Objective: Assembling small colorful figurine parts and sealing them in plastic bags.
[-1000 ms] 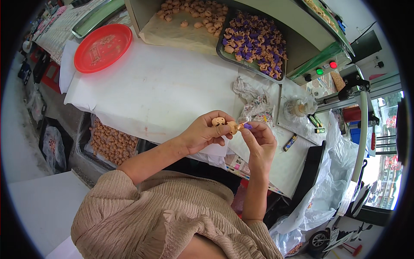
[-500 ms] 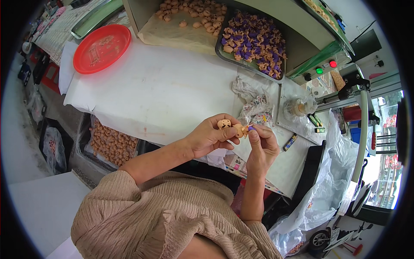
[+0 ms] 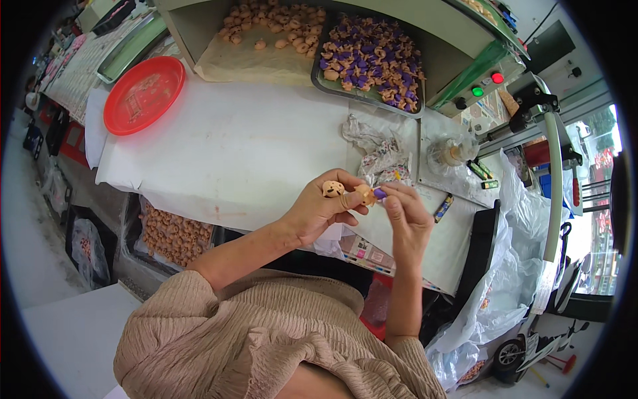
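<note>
Above the table's front edge, my two hands meet over small doll parts. My left hand [image 3: 316, 214] is closed on a round tan doll head [image 3: 333, 189] with dark markings and on a small tan doll body [image 3: 364, 194] beside it. At the body's right end shows a purple piece [image 3: 379, 193], pinched between thumb and fingers of my right hand [image 3: 411, 218]. Whether head and body touch inside my left hand is hidden. Behind them, a dark tray [image 3: 321, 81] is heaped with tan and purple doll bodies. Several loose tan heads [image 3: 282, 44] lie on brown paper [image 3: 246, 63] to its left.
A red plastic plate [image 3: 146, 93] lies at the table's left end. Crumpled plastic [image 3: 379, 149] sits beyond my hands, near a small printed tube [image 3: 444, 207]. Below the table's left front, a bin [image 3: 174, 233] holds many tan heads. Clear plastic sheeting [image 3: 512, 259] drapes at right.
The view has shifted, so the table and trays appear farther left. My right fingers have moved slightly outward, and more of the purple piece shows. Both hands keep their hold.
</note>
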### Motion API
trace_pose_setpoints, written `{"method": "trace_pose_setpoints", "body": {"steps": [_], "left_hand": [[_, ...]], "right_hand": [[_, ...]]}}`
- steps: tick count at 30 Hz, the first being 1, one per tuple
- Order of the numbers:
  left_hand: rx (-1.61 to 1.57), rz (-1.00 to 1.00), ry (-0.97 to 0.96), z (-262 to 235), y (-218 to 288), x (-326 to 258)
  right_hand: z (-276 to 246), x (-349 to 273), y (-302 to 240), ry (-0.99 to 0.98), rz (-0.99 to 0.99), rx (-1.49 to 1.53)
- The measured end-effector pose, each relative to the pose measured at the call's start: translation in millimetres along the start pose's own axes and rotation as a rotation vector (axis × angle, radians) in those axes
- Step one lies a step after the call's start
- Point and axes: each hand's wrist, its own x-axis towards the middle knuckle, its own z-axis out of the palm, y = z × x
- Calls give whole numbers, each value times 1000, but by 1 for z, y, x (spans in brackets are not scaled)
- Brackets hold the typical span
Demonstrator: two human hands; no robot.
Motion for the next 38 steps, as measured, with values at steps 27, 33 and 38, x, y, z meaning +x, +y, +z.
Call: {"method": "trace_pose_setpoints", "body": {"steps": [27,33,38], "left_hand": [[100,-22,154,23,6,-5],[71,-33,87,32,3,5],[66,-95,11,43,-7,13]], "right_hand": [[-182,129,-72,736,-522,-994],[-188,98,53,301,32,-1000],[-179,96,61,395,-251,-972]]}}
